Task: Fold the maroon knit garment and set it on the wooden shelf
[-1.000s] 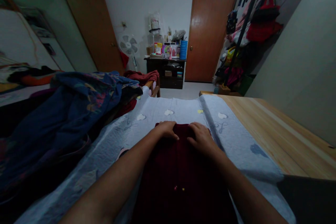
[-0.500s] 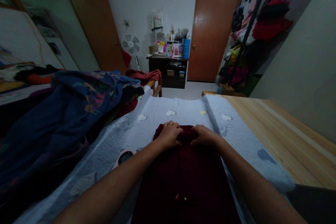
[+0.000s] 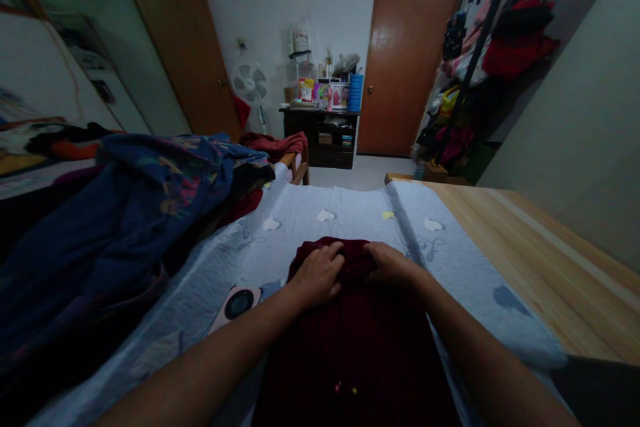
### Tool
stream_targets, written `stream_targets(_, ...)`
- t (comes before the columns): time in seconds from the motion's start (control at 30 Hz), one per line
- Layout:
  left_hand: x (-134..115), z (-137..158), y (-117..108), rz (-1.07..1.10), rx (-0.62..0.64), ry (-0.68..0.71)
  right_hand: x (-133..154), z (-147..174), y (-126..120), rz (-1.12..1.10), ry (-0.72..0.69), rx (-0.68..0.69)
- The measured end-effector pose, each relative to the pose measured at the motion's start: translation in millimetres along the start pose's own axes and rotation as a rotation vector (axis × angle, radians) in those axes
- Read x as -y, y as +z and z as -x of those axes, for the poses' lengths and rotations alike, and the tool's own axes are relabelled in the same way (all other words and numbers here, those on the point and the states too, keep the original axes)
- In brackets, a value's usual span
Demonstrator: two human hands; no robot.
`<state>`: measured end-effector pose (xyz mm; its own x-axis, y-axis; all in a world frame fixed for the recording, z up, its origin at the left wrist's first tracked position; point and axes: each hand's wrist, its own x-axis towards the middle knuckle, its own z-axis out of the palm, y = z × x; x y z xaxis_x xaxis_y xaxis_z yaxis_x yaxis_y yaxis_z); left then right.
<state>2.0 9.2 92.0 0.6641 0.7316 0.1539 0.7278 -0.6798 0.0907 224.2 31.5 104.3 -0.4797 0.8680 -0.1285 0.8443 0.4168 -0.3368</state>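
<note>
A dark maroon garment point(image 3: 355, 340) lies lengthwise on the bed sheet in front of me, with two small bright spots low on its middle. Its far end is bunched, and both hands are there. My left hand point(image 3: 320, 270) rests on the left part of that bunch, fingers curled into the cloth. My right hand point(image 3: 393, 265) grips the right part, the thumb and fingertips partly hidden by folds. Left of the garment, beside my left forearm, is a pale pink object with a dark round ring point(image 3: 240, 303), possibly a phone in a case.
A heap of clothes with a blue floral cloth point(image 3: 165, 193) covers the left side. Bare wooden boards point(image 3: 550, 240) run along the right. Beyond the bed are a white fan point(image 3: 250, 83), a dark cabinet point(image 3: 320, 140), a brown door point(image 3: 400, 67) and hanging bags point(image 3: 520, 47).
My left hand has slid slightly left and toward me, showing more of the bunched far end. The ringed object is less covered by my forearm. My right hand has barely moved.
</note>
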Motion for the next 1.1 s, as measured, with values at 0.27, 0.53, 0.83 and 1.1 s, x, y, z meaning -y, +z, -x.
stream_targets(0.27,28.6,-35.9,-4.6,0.240,0.163,0.052,16.0,16.9,9.4,0.167,-0.088,-0.169)
stream_targets(0.53,34.0,-61.8,-8.1,0.313,0.419,0.078,36.9,30.1,8.1,0.324,-0.101,-0.197)
stream_targets(0.83,16.9,-33.6,-15.7,0.195,0.229,0.071,28.9,34.8,16.5,0.223,-0.019,-0.271)
stream_targets(1.1,17.0,-36.2,-29.4,0.283,0.222,0.073,21.4,26.0,-10.1,0.005,0.046,-0.083)
